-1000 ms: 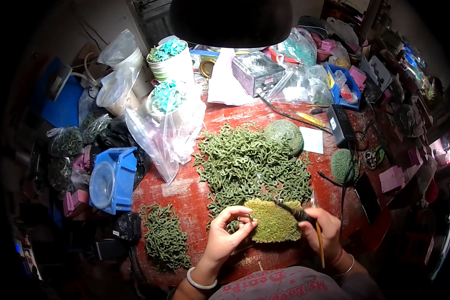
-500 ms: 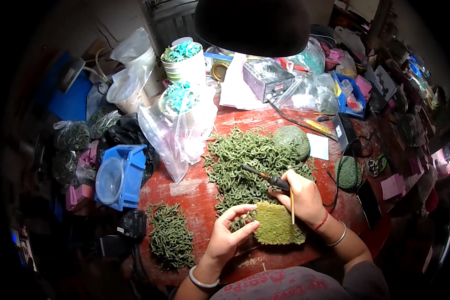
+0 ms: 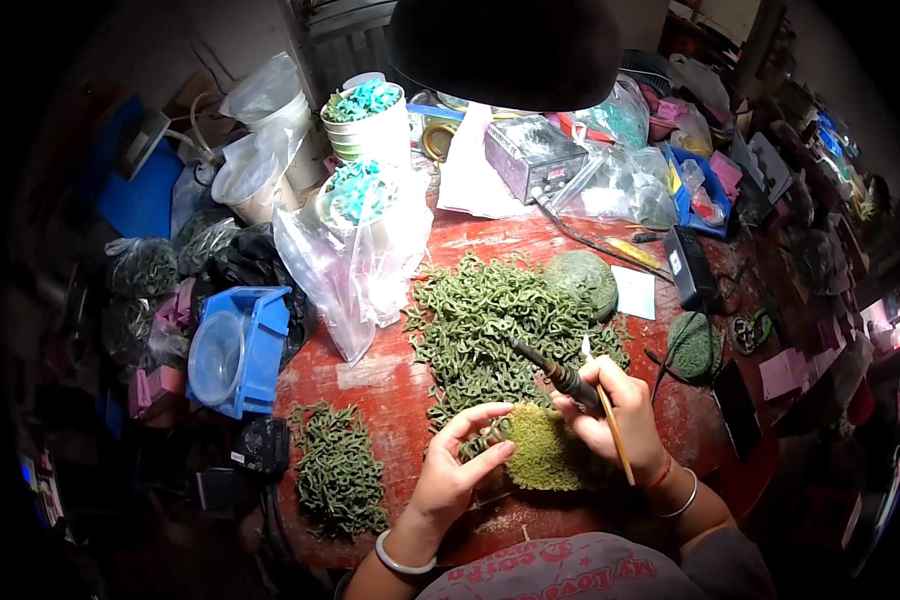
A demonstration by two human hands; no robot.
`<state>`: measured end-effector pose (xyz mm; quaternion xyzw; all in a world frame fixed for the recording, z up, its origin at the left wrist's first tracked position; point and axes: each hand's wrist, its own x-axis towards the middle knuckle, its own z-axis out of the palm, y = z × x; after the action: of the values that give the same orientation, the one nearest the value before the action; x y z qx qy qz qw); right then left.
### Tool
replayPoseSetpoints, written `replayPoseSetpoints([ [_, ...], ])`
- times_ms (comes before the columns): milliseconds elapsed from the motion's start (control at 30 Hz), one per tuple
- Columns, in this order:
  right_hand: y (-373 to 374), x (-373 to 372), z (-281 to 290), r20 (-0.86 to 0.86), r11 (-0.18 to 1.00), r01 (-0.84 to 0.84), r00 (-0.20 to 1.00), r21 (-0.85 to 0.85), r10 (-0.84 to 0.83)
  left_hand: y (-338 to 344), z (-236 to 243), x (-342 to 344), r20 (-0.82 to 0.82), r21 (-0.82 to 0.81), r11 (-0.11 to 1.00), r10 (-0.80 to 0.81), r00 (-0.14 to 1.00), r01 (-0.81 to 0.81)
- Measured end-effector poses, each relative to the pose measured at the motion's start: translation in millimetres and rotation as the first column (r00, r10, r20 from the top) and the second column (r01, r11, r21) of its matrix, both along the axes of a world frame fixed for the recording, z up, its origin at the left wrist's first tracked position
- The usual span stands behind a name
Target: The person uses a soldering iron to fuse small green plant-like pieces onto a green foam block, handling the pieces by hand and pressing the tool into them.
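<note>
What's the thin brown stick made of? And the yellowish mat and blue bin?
Thin brown stick: perhaps varnished wood, being smooth and wood-coloured. Yellowish mat: maybe matte foam or fibre, since it's bumpy. Blue bin: probably plastic, slightly shiny, with smooth walls.

Grey top (image 3: 530,552) worn, pinkish-red lettering printed across front. Short grey sleeve (image 3: 727,565) seen at right arm. Left wrist (image 3: 417,533) fitted with smooth, pale, thick round bangle (image 3: 395,565). Right wrist (image 3: 674,487) ringed by thin red cord (image 3: 660,473), plus slim silvery bangle (image 3: 688,500).
</note>
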<state>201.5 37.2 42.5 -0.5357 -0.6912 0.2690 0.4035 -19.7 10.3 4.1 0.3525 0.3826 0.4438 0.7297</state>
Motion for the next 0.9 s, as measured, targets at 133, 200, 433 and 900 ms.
replayPoseSetpoints([
  [133, -11, 0, 4, -0.133, 0.979, -0.146, 0.983, -0.144, 0.127, 0, 10, -5, 0.299, -0.2, 0.977, -0.007, 0.954, 0.07],
  [200, -14, -3, 8, -0.154, 0.958, -0.211, 0.971, -0.193, 0.182, -1, 4, -5, 0.262, -0.212, 0.975, -0.006, 0.965, 0.063],
  [433, -14, -8, 14, -0.45, 0.845, -0.369, 0.876, -0.387, 0.177, 0, 1, -9, 0.241, -0.213, 0.958, -0.141, 0.96, 0.194],
  [900, -42, 15, 21, -0.018, 0.998, -0.053, 0.998, -0.021, 0.053, 0, -11, -3, 0.159, -0.061, 0.994, -0.078, 0.984, 0.089],
])
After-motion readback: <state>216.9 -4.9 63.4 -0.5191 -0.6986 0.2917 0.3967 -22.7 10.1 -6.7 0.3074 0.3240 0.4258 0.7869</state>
